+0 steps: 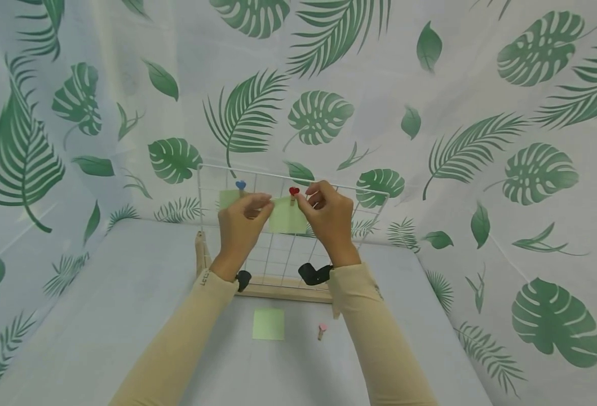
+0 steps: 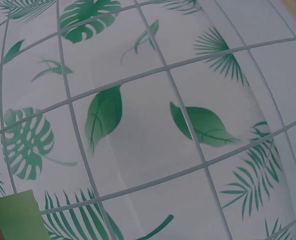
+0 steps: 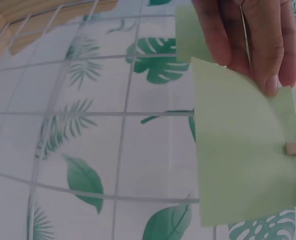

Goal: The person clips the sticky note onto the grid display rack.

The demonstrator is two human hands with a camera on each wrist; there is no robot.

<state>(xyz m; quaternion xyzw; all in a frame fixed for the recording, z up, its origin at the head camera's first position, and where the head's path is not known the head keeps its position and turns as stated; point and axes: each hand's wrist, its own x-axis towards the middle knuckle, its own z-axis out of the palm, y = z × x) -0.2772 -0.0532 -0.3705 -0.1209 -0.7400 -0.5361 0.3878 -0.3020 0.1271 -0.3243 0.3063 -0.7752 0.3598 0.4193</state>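
My right hand (image 1: pixel 331 217) pinches a small wooden clothespin with a red heart (image 1: pixel 294 191) at the top edge of a pale green paper note (image 1: pixel 285 220). My left hand (image 1: pixel 239 228) holds that note by its upper left corner. In the right wrist view the note (image 3: pixel 242 155) hangs in front of the white wire grid, slightly bowed, with the clothespin's wooden tip (image 3: pixel 293 149) over its edge. Left of it, a second green note (image 1: pixel 229 197) hangs under a blue heart clothespin (image 1: pixel 240 185), partly hidden by my left hand.
The wire grid (image 1: pixel 265 265) stands upright in a wooden base (image 1: pixel 288 292). On the white table (image 1: pixel 237 366) before it lie another green note (image 1: pixel 268 324) and a pink heart clothespin (image 1: pixel 322 331). A leaf-patterned curtain (image 1: pixel 379 84) rises behind.
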